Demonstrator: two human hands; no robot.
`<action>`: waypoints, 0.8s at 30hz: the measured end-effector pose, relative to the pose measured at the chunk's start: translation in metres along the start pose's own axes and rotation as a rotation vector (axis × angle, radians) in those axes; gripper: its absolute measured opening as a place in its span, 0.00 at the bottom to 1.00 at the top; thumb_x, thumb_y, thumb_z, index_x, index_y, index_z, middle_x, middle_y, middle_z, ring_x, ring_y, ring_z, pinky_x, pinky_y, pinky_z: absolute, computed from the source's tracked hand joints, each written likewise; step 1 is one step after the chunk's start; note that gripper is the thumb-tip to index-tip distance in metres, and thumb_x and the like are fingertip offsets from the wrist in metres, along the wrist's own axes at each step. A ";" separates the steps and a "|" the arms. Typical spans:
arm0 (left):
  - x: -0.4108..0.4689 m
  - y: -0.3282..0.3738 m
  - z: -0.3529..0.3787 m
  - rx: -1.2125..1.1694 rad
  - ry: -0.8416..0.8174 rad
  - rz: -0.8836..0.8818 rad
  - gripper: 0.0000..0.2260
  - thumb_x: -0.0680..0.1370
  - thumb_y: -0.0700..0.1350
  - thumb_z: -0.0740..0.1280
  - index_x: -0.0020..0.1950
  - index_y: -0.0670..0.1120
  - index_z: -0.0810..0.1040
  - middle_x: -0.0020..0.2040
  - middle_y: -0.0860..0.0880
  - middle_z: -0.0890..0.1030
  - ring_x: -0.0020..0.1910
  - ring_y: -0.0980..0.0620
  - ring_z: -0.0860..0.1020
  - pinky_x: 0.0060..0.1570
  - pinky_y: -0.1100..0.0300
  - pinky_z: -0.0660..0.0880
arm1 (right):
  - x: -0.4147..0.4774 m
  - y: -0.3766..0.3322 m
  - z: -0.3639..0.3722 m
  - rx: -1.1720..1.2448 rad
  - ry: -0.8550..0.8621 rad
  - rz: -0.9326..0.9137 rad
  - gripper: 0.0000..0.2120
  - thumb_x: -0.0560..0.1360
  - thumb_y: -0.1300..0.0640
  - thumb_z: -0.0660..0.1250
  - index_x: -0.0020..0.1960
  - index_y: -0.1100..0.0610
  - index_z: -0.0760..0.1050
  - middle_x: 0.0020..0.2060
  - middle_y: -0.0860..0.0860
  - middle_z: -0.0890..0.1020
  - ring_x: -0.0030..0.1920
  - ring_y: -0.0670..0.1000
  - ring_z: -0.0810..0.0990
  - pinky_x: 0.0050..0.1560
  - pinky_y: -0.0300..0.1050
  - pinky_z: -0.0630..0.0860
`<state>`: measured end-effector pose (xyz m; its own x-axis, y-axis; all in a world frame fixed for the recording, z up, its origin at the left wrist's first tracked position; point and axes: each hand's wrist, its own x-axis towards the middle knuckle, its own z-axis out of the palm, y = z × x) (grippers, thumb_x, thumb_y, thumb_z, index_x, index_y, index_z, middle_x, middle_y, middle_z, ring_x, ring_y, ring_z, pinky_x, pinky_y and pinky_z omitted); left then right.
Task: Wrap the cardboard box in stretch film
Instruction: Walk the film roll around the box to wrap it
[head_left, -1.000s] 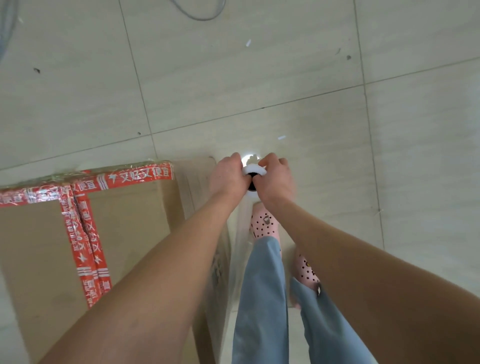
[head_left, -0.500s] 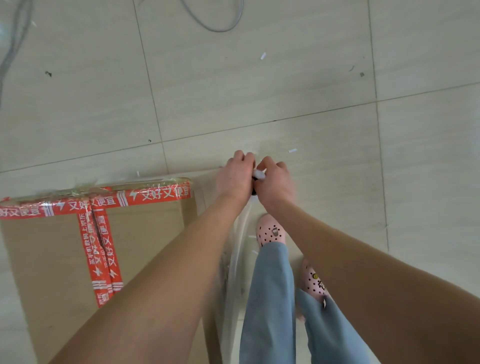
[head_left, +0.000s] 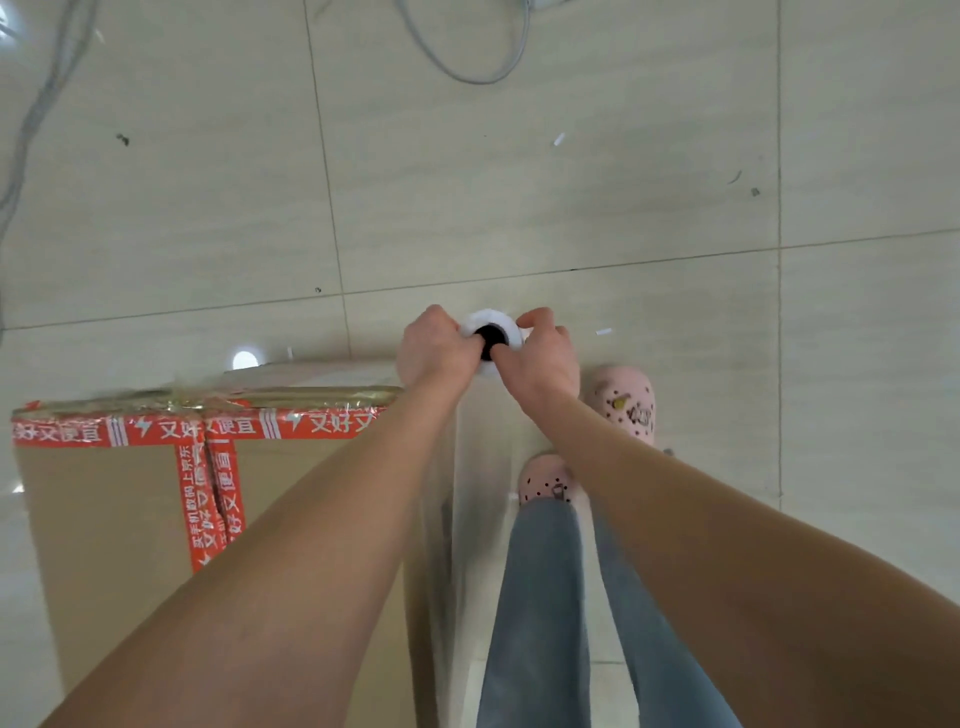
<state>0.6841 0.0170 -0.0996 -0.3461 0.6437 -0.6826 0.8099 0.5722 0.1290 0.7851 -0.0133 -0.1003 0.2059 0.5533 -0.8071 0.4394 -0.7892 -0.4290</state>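
Seen from straight above: a roll of stretch film (head_left: 498, 321) held upright above the tiled floor (head_left: 519, 182), just past the far right corner of the cardboard box (head_left: 119, 519). Gripped at its top end by both hands, the left hand (head_left: 434, 345) curled round the left side and the right hand (head_left: 540, 358) curled round the right side, thumb at the edge of the dark core hole. Only the white end ring and the hole on show; the rest of the roll hidden beneath hands and wrists. Impossible to tell how far the fingertips reach down the roll.

Down the box's right side, between box and legs, a clear film sheet (head_left: 467, 493), faint and hard to trace; its lower end lost off the bottom edge. Crinkled, glossy film (head_left: 260, 397) along the box's far top edge. Red printed tape (head_left: 156, 428) across the far edge and down the middle of the box top. Much of the box top covered by the left forearm, its near part cut off by the frame.

Beside the box, two legs in blue jeans (head_left: 540, 597) and two pink clogs (head_left: 626, 405), the nearer one partly under a trouser leg. A grey cable (head_left: 467, 78) looped on the floor at the top, cut off by the frame.
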 end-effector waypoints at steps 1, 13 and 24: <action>0.004 -0.003 -0.002 -0.034 -0.005 -0.028 0.10 0.71 0.47 0.68 0.47 0.42 0.77 0.47 0.43 0.82 0.49 0.42 0.80 0.37 0.58 0.69 | 0.004 -0.006 0.002 0.004 -0.007 -0.006 0.18 0.73 0.53 0.65 0.62 0.52 0.67 0.58 0.53 0.71 0.45 0.56 0.77 0.46 0.48 0.75; 0.030 0.010 -0.027 0.221 -0.036 0.220 0.09 0.74 0.39 0.61 0.52 0.46 0.76 0.47 0.46 0.79 0.43 0.46 0.74 0.33 0.60 0.64 | 0.025 -0.046 0.005 -0.252 -0.130 -0.127 0.15 0.74 0.55 0.64 0.60 0.50 0.69 0.55 0.52 0.70 0.41 0.57 0.78 0.39 0.44 0.68; 0.046 0.002 -0.055 -0.141 0.081 -0.202 0.05 0.74 0.45 0.65 0.45 0.45 0.72 0.40 0.49 0.73 0.40 0.47 0.70 0.38 0.59 0.63 | 0.048 -0.108 0.012 -0.422 -0.146 -0.309 0.16 0.74 0.57 0.62 0.62 0.50 0.69 0.57 0.52 0.72 0.54 0.58 0.76 0.47 0.47 0.72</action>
<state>0.6437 0.0758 -0.0912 -0.5356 0.5440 -0.6459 0.6481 0.7551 0.0986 0.7367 0.0955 -0.0973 -0.0990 0.6759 -0.7303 0.7796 -0.4034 -0.4791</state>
